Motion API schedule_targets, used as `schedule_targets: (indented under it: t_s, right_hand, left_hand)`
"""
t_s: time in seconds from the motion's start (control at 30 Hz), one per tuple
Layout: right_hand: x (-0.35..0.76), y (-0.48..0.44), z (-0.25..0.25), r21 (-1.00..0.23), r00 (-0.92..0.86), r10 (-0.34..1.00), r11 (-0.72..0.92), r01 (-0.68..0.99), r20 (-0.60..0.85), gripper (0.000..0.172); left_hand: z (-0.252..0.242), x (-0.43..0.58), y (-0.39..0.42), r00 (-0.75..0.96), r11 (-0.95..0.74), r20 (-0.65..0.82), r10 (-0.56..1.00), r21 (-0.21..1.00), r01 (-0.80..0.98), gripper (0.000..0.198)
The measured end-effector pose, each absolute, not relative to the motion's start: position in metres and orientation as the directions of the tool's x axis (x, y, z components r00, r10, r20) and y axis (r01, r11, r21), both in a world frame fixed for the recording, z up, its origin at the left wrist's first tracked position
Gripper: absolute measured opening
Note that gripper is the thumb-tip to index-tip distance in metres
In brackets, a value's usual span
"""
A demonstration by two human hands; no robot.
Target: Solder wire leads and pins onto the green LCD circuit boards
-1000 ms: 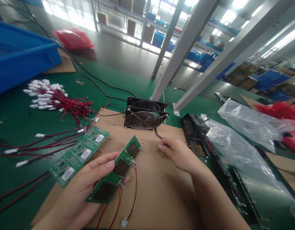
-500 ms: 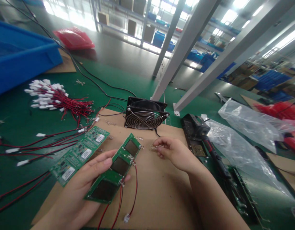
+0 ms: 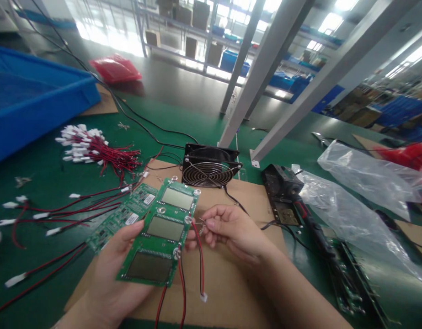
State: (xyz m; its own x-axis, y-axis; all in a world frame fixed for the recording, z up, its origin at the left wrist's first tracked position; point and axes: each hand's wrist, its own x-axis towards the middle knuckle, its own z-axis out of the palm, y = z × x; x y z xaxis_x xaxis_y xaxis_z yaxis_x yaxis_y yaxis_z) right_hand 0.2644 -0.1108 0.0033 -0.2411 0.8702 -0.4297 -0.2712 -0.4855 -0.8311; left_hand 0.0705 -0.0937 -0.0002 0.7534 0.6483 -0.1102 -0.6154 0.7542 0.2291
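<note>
The left hand (image 3: 109, 265) grips a long, glossy green circuit board (image 3: 156, 245) along its left side, holding it tilted above a smooth brown cardboard sheet (image 3: 227, 283). Three flat rectangular screens run down the board, two pale grey and the nearest one dark, and shiny little metal rings or coils sit along its edges. Thin red and black wires (image 3: 201, 260) hang off its right edge, one pair ending in a small white plug. The right hand (image 3: 231, 230), just beside that edge, has thumb and fingers pinched on some fine metal pieces (image 3: 202, 228), too small for me to count. The held board partly hides a second green board (image 3: 142, 198), which lies across the sheet's left edge. At the sheet's far edge stands a square black fan (image 3: 211, 172) with a round wire guard; by its right edge, a soldering iron (image 3: 310, 224) slants out from a blocky black stand (image 3: 282, 183). Off the far left corner, a bundle of white-plugged wires (image 3: 97, 148) lies on the green tabletop (image 3: 156, 112), near a hard blue plastic bin (image 3: 42, 98). Crinkled clear bags (image 3: 355, 224) spread at the right, and grey metal posts (image 3: 259, 68) beyond the fan block part of the shelves (image 3: 178, 49)
</note>
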Motion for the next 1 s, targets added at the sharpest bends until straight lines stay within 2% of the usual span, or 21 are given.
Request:
schedule_targets:
  t_s: [0.23, 0.5, 0.73, 1.0]
  right_hand:
    - [0.247, -0.117, 0.001, -0.792, -0.258, 0.850, -0.524, -0.312, -0.460, 0.035]
    - [0.238, -0.119, 0.004, -0.836, -0.161, 0.881, -0.473, -0.279, -0.445, 0.036]
    - [0.232, -0.120, 0.000, -0.835, -0.098, 0.897, -0.438, -0.334, -0.431, 0.033]
    - [0.226, -0.122, -0.009, -0.903, 0.065, 0.938, -0.308, -0.301, -0.342, 0.021]
  left_hand:
    - [0.001, 0.069, -0.095, 0.776, 0.759, 0.031, 0.630, 0.187, -0.624, 0.039]
    - [0.002, 0.070, -0.097, 0.772, 0.752, 0.029, 0.635, 0.204, -0.626, 0.038]
    - [0.006, 0.070, -0.092, 0.735, 0.718, 0.070, 0.674, 0.169, -0.675, 0.042]
    - [0.001, 0.068, -0.094, 0.716, 0.698, 0.040, 0.697, 0.190, -0.690, 0.040]
